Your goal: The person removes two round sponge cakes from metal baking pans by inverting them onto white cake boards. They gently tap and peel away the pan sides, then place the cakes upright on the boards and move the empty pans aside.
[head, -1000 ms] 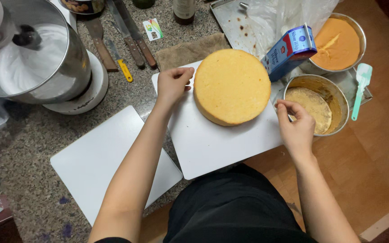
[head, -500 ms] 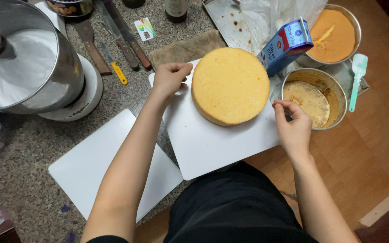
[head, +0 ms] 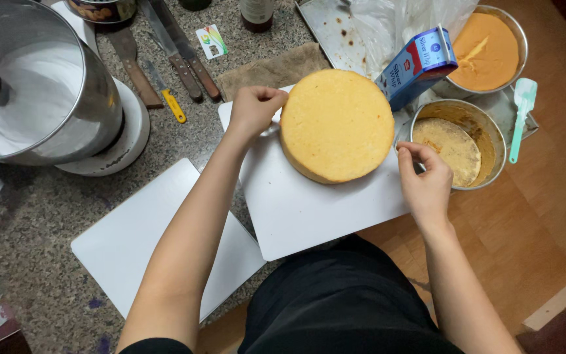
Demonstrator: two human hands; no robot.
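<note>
Cake (head: 337,124) sits unfrosted on white board (head: 309,210); left hand (head: 255,110) curled at its left edge, right hand (head: 424,180) pinches board's right edge; frosting undone

A steel mixer bowl (head: 34,98) of white cream stands far left. Knives (head: 178,49) lie beside it. Far right sit a bowl of orange batter (head: 489,49), a carton (head: 417,65), and a mint spatula (head: 522,115).
</note>
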